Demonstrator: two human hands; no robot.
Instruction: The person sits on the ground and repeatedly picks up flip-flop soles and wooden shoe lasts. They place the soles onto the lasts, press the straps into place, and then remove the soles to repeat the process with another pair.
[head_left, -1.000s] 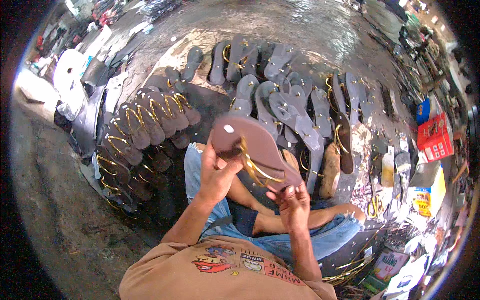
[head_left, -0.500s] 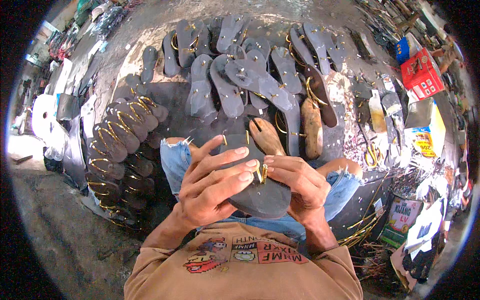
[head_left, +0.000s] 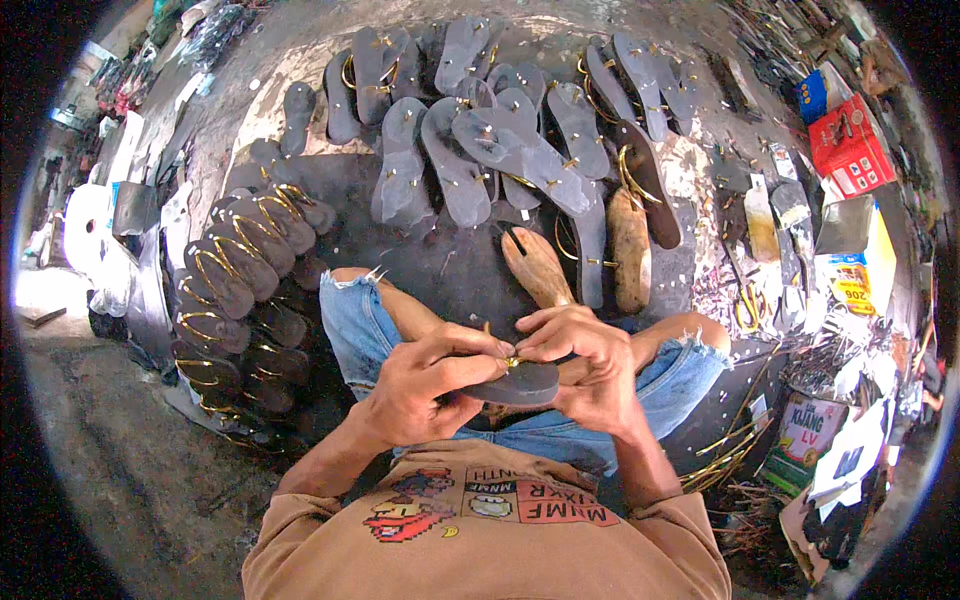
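Between my hands, above my lap, is a dark grey sandal sole [head_left: 515,386] with its rounded end toward me. My left hand [head_left: 430,380] grips it from the left, thumb and fingertips pressed near a small gold strap piece [head_left: 513,362] on the sole. From the other side my right hand [head_left: 590,360] holds the sole, its fingertips pinching at the same gold piece. Another gold strap end stands up just beyond my left fingertips. My fingers hide much of the sole. A wooden shoe last [head_left: 537,265] with a slit lies just past my hands.
Several grey soles with gold strap ends [head_left: 403,165] lie ahead. To the left, finished-looking sandals with gold straps [head_left: 220,280] stand in rows. A second wooden last [head_left: 628,250], scissors [head_left: 748,307], a red box [head_left: 850,148], a tin can [head_left: 803,432] and gold strips [head_left: 735,455] are at right.
The sole has tilted from showing its broad face to nearly edge-on. My left fingers, spread across it before, now pinch beside the gold piece, and my right fingertips have closed in there too.
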